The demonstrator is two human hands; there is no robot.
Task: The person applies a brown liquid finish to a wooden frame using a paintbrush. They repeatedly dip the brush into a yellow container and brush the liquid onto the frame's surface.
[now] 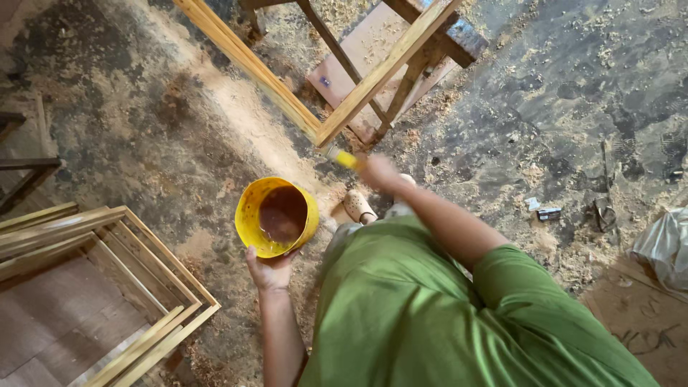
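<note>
Far left edge of floor (143, 143): dark bench legs (25, 172), partly cut off. Bottom-left corner: stack of bare wooden frames (107, 287) lying flat, one over another, on a reddish board. Floor is dark concrete w/ sawdust everywhere, thick pale band running diag from top-left toward centre. Centre-left: left hand (269, 271) cupped under the near rim of a yellow bucket (276, 215), fingers wrapped on the lower wall, bucket tilted toward camera so the brown liquid inside shows, about half depth by my guess. Bucket is held off the floor, not resting. Top centre: light wooden frame (315, 107) propped on a dark stool/trestle (437, 36), its near corner pointing down at the person. Right hand (380, 172) closed on a yellow-handled brush (342, 158), tip at/just under that frame corner; hand is motion-blurred so exact grip can't tell beyond closed. Foot in pale shoe (358, 206) just below. Right side: small box (548, 213) on floor, plastic bag (663, 247) at right edge. Risks, IMO: bucket tilt + one-hand hold → liquid slops over near rim onto shirt/floor; sawdust gets picked up by wet brush → grit in finish; frame only propped, brush pressure on corner could shift it off the stool.
</note>
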